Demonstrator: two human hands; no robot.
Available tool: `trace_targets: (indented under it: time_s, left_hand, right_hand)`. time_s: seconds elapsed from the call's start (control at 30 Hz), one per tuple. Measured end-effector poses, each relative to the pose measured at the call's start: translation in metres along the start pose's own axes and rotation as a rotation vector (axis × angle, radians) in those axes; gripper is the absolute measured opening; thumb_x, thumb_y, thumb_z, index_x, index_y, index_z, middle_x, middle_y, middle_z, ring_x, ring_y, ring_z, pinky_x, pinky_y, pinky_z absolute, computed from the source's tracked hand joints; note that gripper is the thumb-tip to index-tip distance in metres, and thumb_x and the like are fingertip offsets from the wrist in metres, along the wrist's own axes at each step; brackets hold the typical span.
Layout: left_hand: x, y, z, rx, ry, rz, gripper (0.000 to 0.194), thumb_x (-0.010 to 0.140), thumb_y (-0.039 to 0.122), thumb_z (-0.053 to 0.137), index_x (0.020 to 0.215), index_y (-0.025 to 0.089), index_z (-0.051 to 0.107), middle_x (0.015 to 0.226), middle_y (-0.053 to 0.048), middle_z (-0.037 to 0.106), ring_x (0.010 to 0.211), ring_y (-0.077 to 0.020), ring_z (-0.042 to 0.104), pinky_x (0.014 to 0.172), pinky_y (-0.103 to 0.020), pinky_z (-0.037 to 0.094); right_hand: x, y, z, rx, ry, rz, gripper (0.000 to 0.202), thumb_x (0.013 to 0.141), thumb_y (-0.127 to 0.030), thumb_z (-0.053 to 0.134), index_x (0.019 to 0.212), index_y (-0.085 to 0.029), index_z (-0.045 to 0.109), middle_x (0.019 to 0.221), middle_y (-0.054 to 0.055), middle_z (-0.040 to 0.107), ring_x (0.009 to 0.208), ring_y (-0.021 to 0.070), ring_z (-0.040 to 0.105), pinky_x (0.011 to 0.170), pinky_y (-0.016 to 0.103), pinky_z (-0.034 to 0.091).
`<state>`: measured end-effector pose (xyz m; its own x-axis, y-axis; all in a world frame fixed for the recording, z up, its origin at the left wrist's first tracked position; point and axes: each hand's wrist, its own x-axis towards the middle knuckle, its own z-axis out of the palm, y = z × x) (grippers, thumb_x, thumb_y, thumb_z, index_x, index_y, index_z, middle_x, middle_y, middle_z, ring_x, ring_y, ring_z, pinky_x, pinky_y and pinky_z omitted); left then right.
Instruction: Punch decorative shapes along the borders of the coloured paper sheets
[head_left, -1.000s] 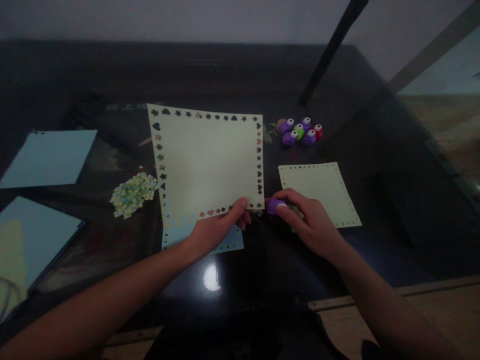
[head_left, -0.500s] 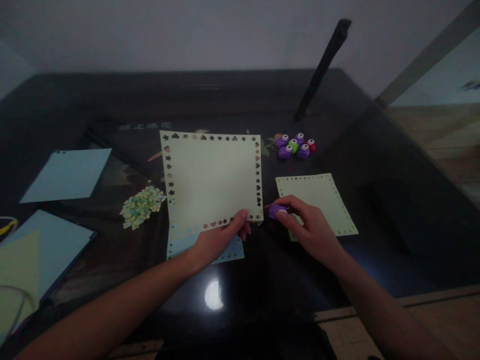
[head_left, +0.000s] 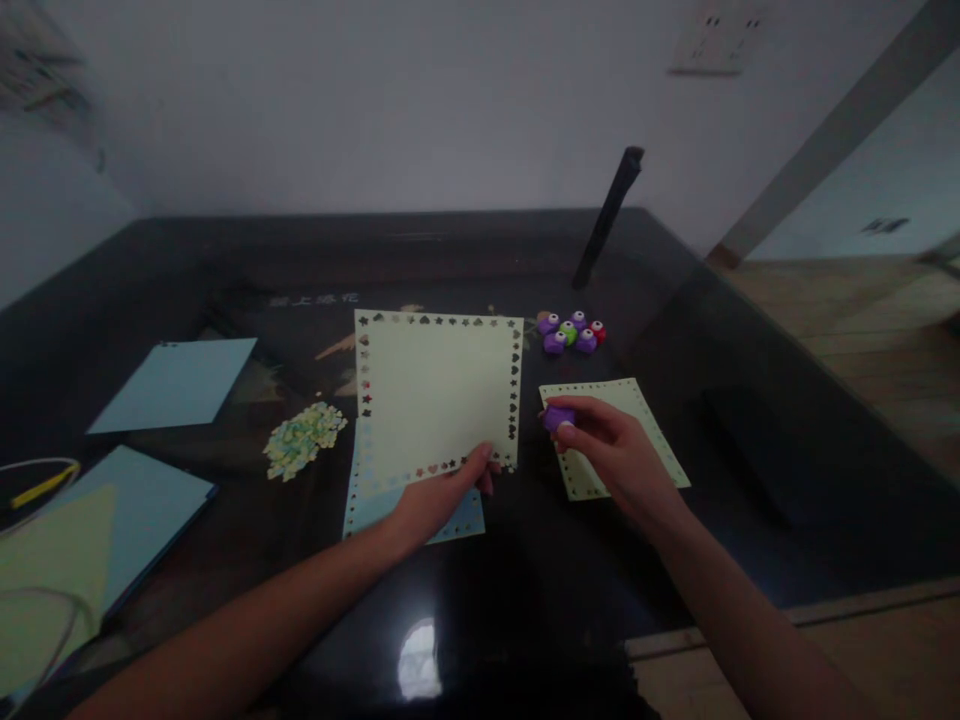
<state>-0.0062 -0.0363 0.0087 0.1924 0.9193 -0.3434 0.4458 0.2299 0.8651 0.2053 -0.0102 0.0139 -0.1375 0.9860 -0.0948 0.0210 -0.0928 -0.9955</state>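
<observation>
Between thumb and fingers, my left hand grips the lower right edge of a pale yellow sheet of paper. Small punched shapes, stars and hearts among them, run along all its edges. A blue punched sheet lies partly hidden beneath it. My right hand is closed around a small purple craft punch, apart from the held sheet. Under that hand lies another pale sheet with a punched border, partly covered by the fingers.
Several purple, green and red punches cluster behind the right hand. A heap of paper cutouts sits left of the sheet. Blue sheets and a yellow sheet lie at the left. A black post rises at the back.
The camera view has tilted up, so more wall shows. My right hand with the purple punch has drawn slightly away from the held sheet's edge. Both hands keep their holds.
</observation>
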Motion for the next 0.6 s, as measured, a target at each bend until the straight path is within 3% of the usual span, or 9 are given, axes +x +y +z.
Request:
trace_targets:
  time_s: [0.27, 0.47, 0.6]
  left_hand:
    - [-0.001, 0.006, -0.005, 0.052, 0.036, 0.013, 0.049, 0.087, 0.055, 0.035, 0.053, 0.024, 0.054, 0.080, -0.001, 0.071, 0.087, -0.0228, 0.064, 0.099, -0.038, 0.038]
    - [0.000, 0.012, -0.012, 0.061, 0.046, -0.003, 0.045, 0.084, 0.054, 0.037, 0.052, 0.024, 0.049, 0.068, -0.002, 0.067, 0.080, -0.0248, 0.064, 0.090, -0.038, 0.044]
    - [0.001, 0.013, -0.016, 0.085, 0.088, -0.017, 0.046, 0.083, 0.056, 0.038, 0.052, 0.024, 0.048, 0.071, -0.005, 0.068, 0.081, -0.0268, 0.064, 0.088, -0.039, 0.045]
  right_hand:
    - [0.000, -0.010, -0.005, 0.023, -0.007, -0.006, 0.044, 0.061, -0.026, 0.080, 0.103, -0.024, 0.069, 0.099, 0.005, 0.070, 0.090, 0.0196, 0.063, 0.083, 0.038, 0.051]
    - [0.005, -0.026, -0.015, -0.034, 0.056, -0.059, 0.033, 0.074, -0.036, 0.070, 0.102, -0.019, 0.068, 0.074, 0.002, 0.069, 0.064, 0.0155, 0.064, 0.067, 0.034, 0.054]
    - [0.027, -0.026, -0.032, -0.326, 0.141, -0.169, 0.039, 0.081, -0.048, 0.058, 0.098, -0.014, 0.067, 0.077, 0.007, 0.069, 0.061, 0.0174, 0.065, 0.061, 0.034, 0.054]
